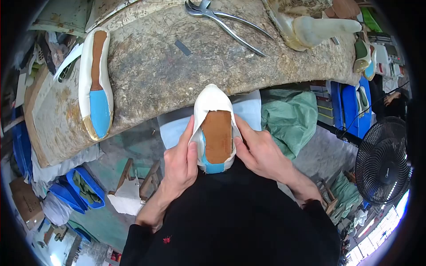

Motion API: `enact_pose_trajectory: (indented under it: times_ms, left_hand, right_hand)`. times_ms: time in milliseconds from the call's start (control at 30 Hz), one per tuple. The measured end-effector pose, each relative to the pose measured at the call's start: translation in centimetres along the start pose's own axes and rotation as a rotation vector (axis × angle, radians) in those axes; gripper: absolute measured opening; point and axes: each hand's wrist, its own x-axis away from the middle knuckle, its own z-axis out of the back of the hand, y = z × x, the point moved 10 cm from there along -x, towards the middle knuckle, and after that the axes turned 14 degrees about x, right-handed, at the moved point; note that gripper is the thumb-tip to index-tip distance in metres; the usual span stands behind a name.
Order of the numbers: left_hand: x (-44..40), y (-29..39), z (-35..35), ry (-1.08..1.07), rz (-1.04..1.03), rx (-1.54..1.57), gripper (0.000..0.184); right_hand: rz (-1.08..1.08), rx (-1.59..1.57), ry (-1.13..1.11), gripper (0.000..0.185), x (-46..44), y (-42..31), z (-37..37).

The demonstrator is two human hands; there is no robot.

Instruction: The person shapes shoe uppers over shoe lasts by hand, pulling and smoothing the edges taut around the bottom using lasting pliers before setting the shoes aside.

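Between my two hands, in front of my chest, is a white shoe upper (213, 98) with its sole side facing me. A brown insole (218, 137) shows in its middle, and a light blue patch (214, 168) at the end nearest me. My left hand (181, 155) pinches the upper's left edge between thumb and fingers. On the opposite edge, my right hand (262, 150) grips the white material the same way. A second white shoe (84, 71), also with brown and blue underneath, lies on the workbench (146, 75) at the left.
Metal lasting pincers (226, 26) and a small dark strip (182, 47) lie on the bench. A translucent yellowish container (306, 31) stands at its far right. A black fan (385, 162) is on the right, near a green sack (290, 119). Blue bins (86, 186) sit at lower left.
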Motion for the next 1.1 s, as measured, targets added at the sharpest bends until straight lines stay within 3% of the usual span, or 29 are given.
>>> enact_pose_trajectory:
  times_ms: [67,133,167,233,300,400,467,567,633,733,833,933,1000,1067,1100]
  left_hand:
    - [-0.4,0.0,-0.6,-0.072,0.088,0.1,0.062]
    - [-1.3,2.3,-0.5,0.001,-0.057,0.096,0.069]
    - [-1.5,2.2,-0.6,-0.066,-0.077,0.054,0.083]
    - [-2.5,3.8,-0.2,0.044,-0.164,-0.101,0.093]
    - [-2.6,2.3,0.3,0.114,-0.102,-0.04,0.083]
    - [-2.7,3.1,0.8,0.216,-0.248,-0.131,0.047]
    - [-2.3,2.3,1.2,0.231,-0.24,-0.105,0.043]
    - [-1.7,2.1,1.5,0.263,-0.227,-0.06,0.033]
    - [-1.8,0.3,0.8,0.196,-0.051,0.007,0.037]
    - [-3.0,2.0,0.7,0.108,-0.195,0.032,0.046]
    - [-4.1,2.0,0.5,-0.033,-0.086,0.12,0.062]
    - [-4.1,1.0,0.3,-0.11,0.049,0.215,0.067]
    - [-4.0,0.6,0.8,-0.139,0.054,0.224,0.069]
    - [-3.9,1.3,0.8,-0.263,-0.158,0.053,0.071]
    - [-3.8,0.9,1.0,-0.295,-0.12,0.094,0.074]
  right_hand:
    - [-0.034,0.038,-0.02,0.063,0.3,0.7,-0.5]
    - [-0.061,0.079,-0.042,0.066,0.5,0.9,-1.0]
    - [-0.033,0.079,-0.051,0.071,0.6,0.2,-1.4]
    - [0.01,0.126,-0.085,0.085,0.6,-0.5,-2.2]
    - [-0.028,0.063,-0.098,0.087,-0.2,-0.2,-1.6]
    - [-0.078,-0.101,-0.101,0.093,-0.4,0.4,-1.5]
    - [0.002,-0.104,-0.029,0.093,-0.2,-0.3,-1.3]
    - [0.011,-0.148,-0.119,0.092,-0.2,0.7,-1.4]
    - [-0.015,-0.129,-0.148,0.09,-0.2,0.7,-1.3]
    - [-0.044,-0.162,-0.19,0.089,-0.2,0.4,-1.0]
    - [-0.023,-0.078,-0.071,0.09,-0.5,-0.1,-0.8]
    - [-0.049,-0.085,-0.133,0.095,-0.1,0.5,-1.6]
    - [0.016,-0.076,-0.139,0.097,0.3,0.6,-1.5]
    - [0.077,-0.069,-0.136,0.098,0.6,0.2,-1.3]
    - [0.085,-0.054,-0.184,0.099,0.6,-0.1,-1.4]
